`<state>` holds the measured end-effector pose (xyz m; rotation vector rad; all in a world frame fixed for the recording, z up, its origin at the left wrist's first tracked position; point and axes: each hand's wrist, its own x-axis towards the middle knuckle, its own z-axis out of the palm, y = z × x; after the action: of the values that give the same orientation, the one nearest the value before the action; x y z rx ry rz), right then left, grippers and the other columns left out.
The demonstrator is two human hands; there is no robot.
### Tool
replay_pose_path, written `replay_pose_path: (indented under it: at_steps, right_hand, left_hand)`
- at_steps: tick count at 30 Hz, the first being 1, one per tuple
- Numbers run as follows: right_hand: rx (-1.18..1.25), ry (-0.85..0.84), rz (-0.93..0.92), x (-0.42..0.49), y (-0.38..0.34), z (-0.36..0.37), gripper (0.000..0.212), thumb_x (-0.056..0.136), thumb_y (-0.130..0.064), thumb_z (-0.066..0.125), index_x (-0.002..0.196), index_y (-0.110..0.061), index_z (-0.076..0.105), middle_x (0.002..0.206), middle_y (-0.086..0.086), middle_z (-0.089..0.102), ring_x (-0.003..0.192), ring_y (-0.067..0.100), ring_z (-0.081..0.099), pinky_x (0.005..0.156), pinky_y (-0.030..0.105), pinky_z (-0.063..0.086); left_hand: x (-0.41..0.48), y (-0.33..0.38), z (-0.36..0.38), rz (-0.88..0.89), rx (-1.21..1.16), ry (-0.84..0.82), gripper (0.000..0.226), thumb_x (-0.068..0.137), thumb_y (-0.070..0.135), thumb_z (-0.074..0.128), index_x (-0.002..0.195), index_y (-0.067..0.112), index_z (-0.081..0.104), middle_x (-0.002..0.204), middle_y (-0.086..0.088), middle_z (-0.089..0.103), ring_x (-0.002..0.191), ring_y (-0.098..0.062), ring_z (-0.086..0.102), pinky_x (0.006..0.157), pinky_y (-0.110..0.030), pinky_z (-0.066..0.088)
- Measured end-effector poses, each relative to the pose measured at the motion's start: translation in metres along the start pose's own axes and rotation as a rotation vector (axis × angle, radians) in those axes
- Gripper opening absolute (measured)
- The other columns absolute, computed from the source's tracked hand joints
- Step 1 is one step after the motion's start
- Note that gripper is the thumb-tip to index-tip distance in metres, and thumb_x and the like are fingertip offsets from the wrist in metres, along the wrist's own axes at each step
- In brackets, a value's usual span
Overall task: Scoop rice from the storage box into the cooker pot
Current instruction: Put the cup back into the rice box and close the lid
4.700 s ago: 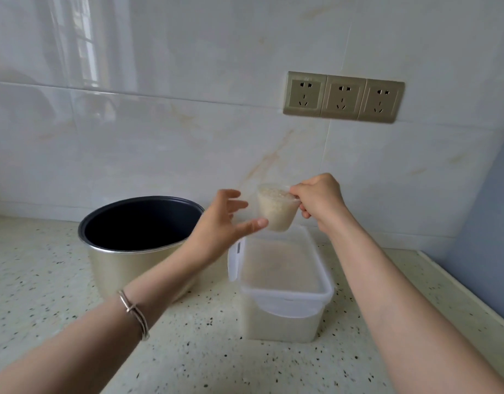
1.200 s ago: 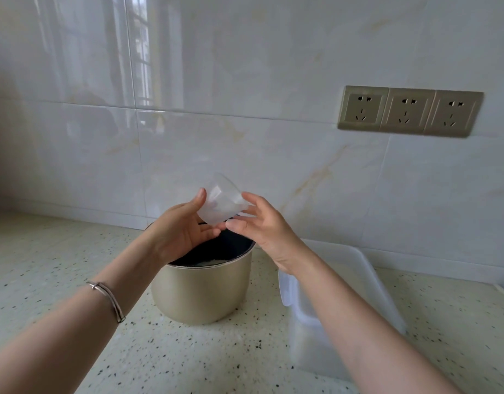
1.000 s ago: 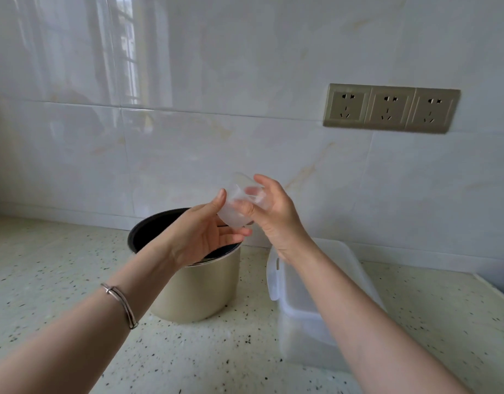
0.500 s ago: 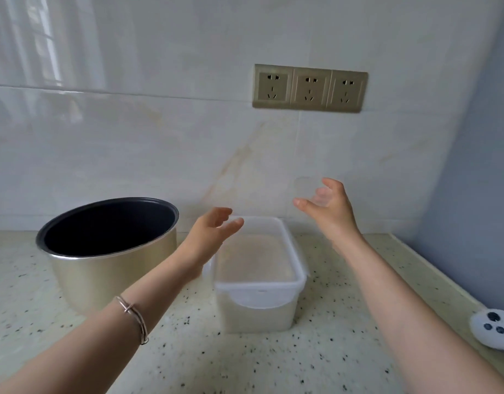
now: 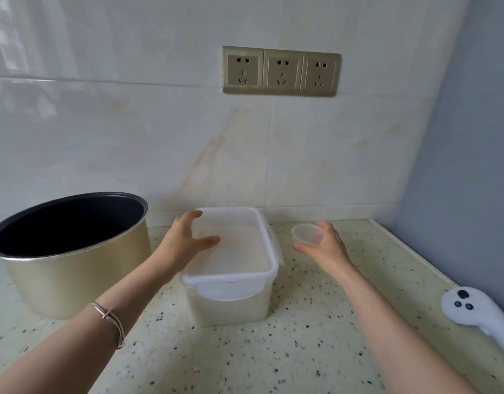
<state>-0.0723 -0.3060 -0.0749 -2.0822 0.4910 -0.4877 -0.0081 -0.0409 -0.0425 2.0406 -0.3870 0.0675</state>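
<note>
1. The right hand (image 5: 326, 245) holds a small clear measuring cup (image 5: 307, 235), fingers (image 5: 321, 226) wrapped round its far side and thumb under its near edge; the cup looks empty and hangs low over the desk (image 5: 273, 354) at about 3 o'clock of the storage box (image 5: 230, 265).
2. The left hand (image 5: 185, 243) has its fingers spread apart, arched over the box's left rim and gripping nothing; whether the fingertips touch the plastic cannot be told.
3. The box is open, rice filling it near to the rim. The cooker pot (image 5: 71, 248) stands at 9 o'clock of the box, just beside it; its floor is hidden, so any rice inside cannot be seen.
4. Risk: the cup is thin and held only by fingertips. A hard dig into packed rice could twist it loose or flick grains over the rim.
5. Risk: the box looks light. If the left hand does not steady it, the scoop's push could slide it toward the wall at 12 o'clock.
6. Risk: a heaped cup carried across the box to the pot could shed grains on the desk between them.
7. Room: the desk is open at 6 o'clock. At 3 o'clock it ends at a raised edge against the blue wall, and a white controller (image 5: 478, 311) lies at 4 o'clock, close to the right forearm's swing.
</note>
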Motion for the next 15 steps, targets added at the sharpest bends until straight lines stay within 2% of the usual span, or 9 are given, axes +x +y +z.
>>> replay_pose_path:
  at_steps: [7, 11, 15]
  right_hand:
    - [-0.020, -0.037, 0.046, -0.004, 0.011, 0.007, 0.092, 0.071, -0.026, 0.077, 0.144, -0.019, 0.021, 0.142, 0.010, 0.035, 0.123, 0.025, 0.043, 0.086, 0.031, 0.038]
    - [-0.030, -0.068, 0.059, -0.008, 0.015, 0.007, 0.093, 0.071, -0.026, 0.077, 0.144, -0.022, 0.019, 0.144, 0.009, 0.032, 0.126, 0.026, 0.041, 0.092, 0.034, 0.037]
    - [-0.124, -0.045, 0.043, -0.012, 0.008, 0.003, 0.094, 0.072, -0.044, 0.073, 0.145, -0.018, 0.019, 0.147, 0.007, 0.025, 0.133, 0.025, 0.030, 0.102, 0.040, 0.034]
  left_hand:
    - [-0.002, 0.001, -0.001, 0.016, 0.042, 0.001, 0.069, 0.078, 0.023, 0.071, 0.138, 0.013, 0.039, 0.146, -0.012, 0.039, 0.133, -0.024, 0.037, 0.092, -0.027, 0.032]
    - [-0.004, 0.003, -0.001, 0.013, 0.042, 0.004, 0.069, 0.078, 0.023, 0.070, 0.138, 0.013, 0.039, 0.146, -0.011, 0.040, 0.133, -0.024, 0.037, 0.091, -0.027, 0.032]
    - [-0.005, 0.003, -0.002, -0.002, 0.015, -0.002, 0.071, 0.077, 0.023, 0.071, 0.139, 0.014, 0.037, 0.146, -0.011, 0.039, 0.132, -0.026, 0.039, 0.096, -0.031, 0.037]
